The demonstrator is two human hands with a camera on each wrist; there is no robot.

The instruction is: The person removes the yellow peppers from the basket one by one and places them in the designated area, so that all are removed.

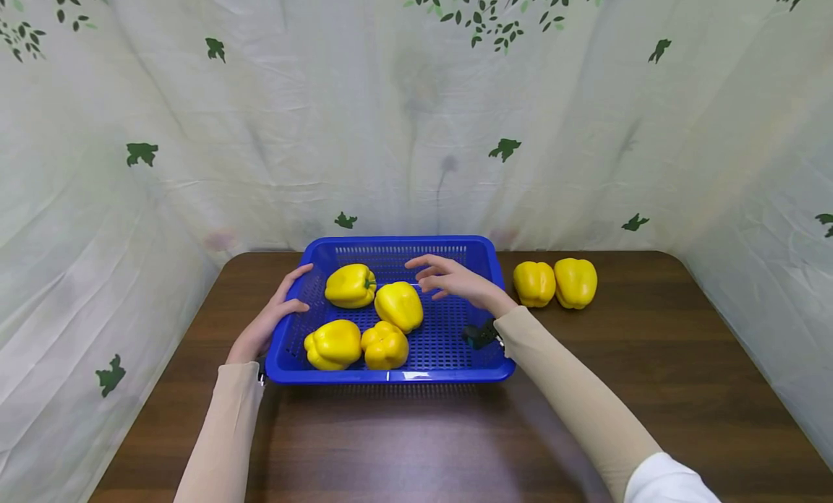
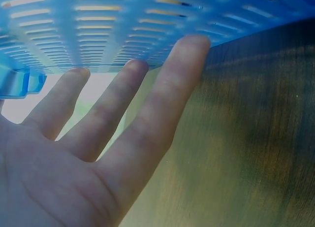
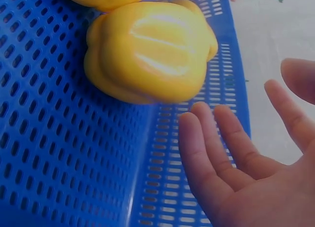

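Note:
A blue perforated basket [image 1: 455, 375] holds several yellow bell peppers, among them one with a green stem [image 1: 349, 286] at the back left. My left hand [image 1: 270, 319] grips the basket's left side, thumb and one finger over the rim. In the left wrist view the other fingers [image 2: 162, 104] stretch against the outer slotted wall. Over the right half of the basket hovers my right hand [image 1: 449, 277], its fingers spread and slightly bent, with nothing in it. Its fingertips lie nearest to a yellow bell pepper [image 3: 147, 49], apart from it by a small gap.
Two more yellow bell peppers, one [image 1: 534, 284] beside the other [image 1: 575, 282], rest on the brown wooden table [image 1: 651, 387] just right of the basket. A pale leaf-patterned curtain [image 1: 364, 127] hangs behind the table and along both sides.

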